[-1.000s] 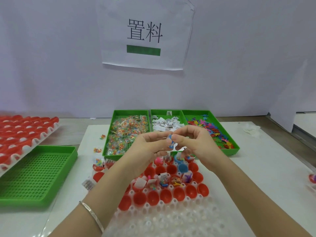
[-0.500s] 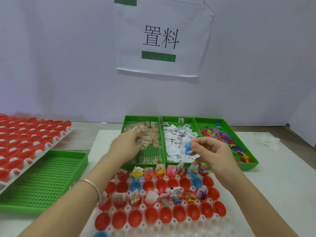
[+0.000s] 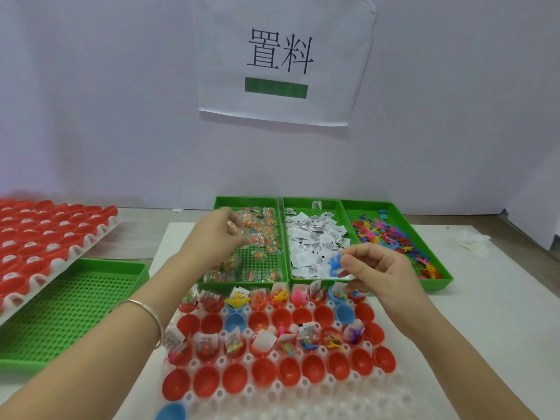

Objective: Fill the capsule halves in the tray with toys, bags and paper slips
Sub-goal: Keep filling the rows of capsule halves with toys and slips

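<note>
Right hand (image 3: 382, 269): fingers pinch blue toy (image 3: 335, 263) at centre frame, above capsule tray (image 3: 303, 403) | left hand (image 3: 216, 237): fingers curled among bags (image 3: 262, 234), grip blurred, cannot tell | I'd drop the toy squarely into an empty half (image 3: 263, 371).

The capsule halves (image 3: 263, 371) are glossy moulded plastic, mostly red with a few blue. They sit in a tray (image 3: 303, 401) of thin, milky-white plastic with a faint sheen. The green bins (image 3: 75, 298) toward the far and left edges of the tabletop (image 3: 139, 237) are perforated hard plastic, satin rather than shiny. The bags (image 3: 260, 234) are clear crinkled film (it catches the light). The paper slips (image 3: 315, 237) are matt printed paper. The toys (image 3: 391, 237) look soft and rubbery, and so does the blue toy (image 3: 333, 263). The bracelet (image 3: 148, 313) is polished metal.
</note>
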